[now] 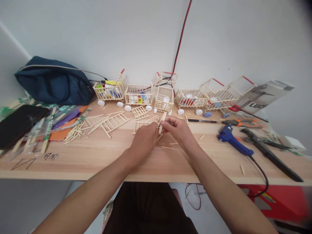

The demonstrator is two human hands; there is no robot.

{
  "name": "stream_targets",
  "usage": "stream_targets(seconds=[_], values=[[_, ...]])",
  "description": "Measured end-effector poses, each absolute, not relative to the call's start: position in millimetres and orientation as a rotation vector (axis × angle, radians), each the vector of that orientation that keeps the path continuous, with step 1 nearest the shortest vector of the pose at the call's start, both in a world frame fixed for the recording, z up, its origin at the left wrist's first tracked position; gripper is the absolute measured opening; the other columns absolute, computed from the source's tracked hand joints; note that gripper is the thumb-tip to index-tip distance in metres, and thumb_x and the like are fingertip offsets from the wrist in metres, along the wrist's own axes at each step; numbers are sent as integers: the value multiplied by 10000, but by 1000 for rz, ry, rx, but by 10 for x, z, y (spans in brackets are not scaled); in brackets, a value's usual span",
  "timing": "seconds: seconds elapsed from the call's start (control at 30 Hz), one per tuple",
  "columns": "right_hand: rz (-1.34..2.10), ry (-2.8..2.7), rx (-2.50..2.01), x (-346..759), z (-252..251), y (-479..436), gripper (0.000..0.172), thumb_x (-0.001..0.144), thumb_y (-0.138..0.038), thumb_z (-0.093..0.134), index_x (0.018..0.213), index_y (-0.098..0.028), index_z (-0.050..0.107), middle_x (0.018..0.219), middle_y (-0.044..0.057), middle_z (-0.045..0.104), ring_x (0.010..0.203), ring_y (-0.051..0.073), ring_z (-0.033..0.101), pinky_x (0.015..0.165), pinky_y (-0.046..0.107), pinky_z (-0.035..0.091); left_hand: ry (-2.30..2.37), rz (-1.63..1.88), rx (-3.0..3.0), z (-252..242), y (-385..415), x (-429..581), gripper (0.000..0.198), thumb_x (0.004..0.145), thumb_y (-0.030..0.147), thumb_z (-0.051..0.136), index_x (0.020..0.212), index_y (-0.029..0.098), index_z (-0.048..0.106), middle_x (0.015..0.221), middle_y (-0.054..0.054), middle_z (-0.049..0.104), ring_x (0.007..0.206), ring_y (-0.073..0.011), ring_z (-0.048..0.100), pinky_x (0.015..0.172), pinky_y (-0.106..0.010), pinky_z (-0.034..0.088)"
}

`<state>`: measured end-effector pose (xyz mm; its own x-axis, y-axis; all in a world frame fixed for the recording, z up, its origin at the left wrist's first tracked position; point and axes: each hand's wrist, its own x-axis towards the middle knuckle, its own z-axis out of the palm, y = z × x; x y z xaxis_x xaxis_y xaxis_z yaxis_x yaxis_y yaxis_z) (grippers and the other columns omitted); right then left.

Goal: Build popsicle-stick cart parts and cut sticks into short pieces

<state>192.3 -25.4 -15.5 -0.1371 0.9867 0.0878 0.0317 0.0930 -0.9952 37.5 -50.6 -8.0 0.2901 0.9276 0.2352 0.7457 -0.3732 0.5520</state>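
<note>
My left hand [143, 141] and my right hand [177, 128] meet over the middle of the wooden table [97, 156]. Both pinch a short wooden stick piece [162, 123] that stands up between the fingertips. Loose sticks [168, 148] lie on the wood just below my hands. Behind them lie flat ladder-like stick frames [114, 123], and further back stands a row of small stick carts [138, 94] with white bottle-cap wheels.
A blue glue gun [232, 139] with its cord lies right of my hands, beside pliers [241, 122] and a long black tool [270, 152]. At the left are a dark blue bag [53, 81], coloured paper and a stick pile [74, 132]. A red cable [181, 35] runs up the wall.
</note>
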Motion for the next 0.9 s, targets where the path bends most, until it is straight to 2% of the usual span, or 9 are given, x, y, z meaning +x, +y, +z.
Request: stream_targets(seconds=[0.13, 0.27, 0.37, 0.6, 0.7, 0.9], values=[[1269, -1265, -1059, 1962, -156, -251, 352, 661, -503, 784, 713, -192, 627, 645, -29, 597, 605, 94, 553, 608, 241, 520, 1368, 874, 2051, -81, -483, 351, 185, 864, 168, 466, 683, 204, 472, 663, -34, 601, 650, -177, 566, 624, -275, 365], [1299, -1129, -1057, 2044, -139, -229, 382, 612, -498, 817, 686, -198, 592, 638, -40, 569, 600, 82, 528, 593, 222, 503, 1084, 905, 1387, -87, -397, 313, 92, 832, 174, 518, 766, 196, 458, 707, -27, 667, 596, -148, 625, 560, -245, 461], [1368, -1106, -1071, 2073, -130, -225, 405, 582, -495, 837, 661, -194, 578, 632, -36, 573, 592, 84, 528, 591, 225, 505, 929, 877, 1096, -76, -347, 289, 152, 820, 208, 588, 787, 181, 442, 751, -47, 695, 597, -133, 653, 532, -223, 490], [1563, -1051, -1015, 2032, -114, -257, 373, 588, -448, 853, 717, -185, 621, 699, -14, 652, 612, 90, 578, 589, 217, 499, 817, 814, 1182, -35, -353, 282, 315, 720, 294, 777, 808, 149, 511, 734, -47, 708, 606, -131, 673, 528, -205, 525], [1611, -1071, -1000, 2025, -110, -264, 395, 571, -463, 856, 735, -187, 627, 720, -6, 668, 618, 100, 588, 602, 237, 504, 843, 834, 1226, -43, -353, 284, 286, 725, 294, 777, 789, 137, 546, 720, -51, 712, 598, -121, 668, 530, -190, 520], [1486, -1169, -1038, 2044, -131, -257, 379, 616, -477, 826, 702, -179, 609, 655, -27, 610, 613, 90, 556, 641, 248, 509, 913, 786, 1195, -49, -342, 283, 220, 738, 260, 762, 735, 117, 596, 705, -74, 721, 566, -113, 656, 523, -189, 507]])
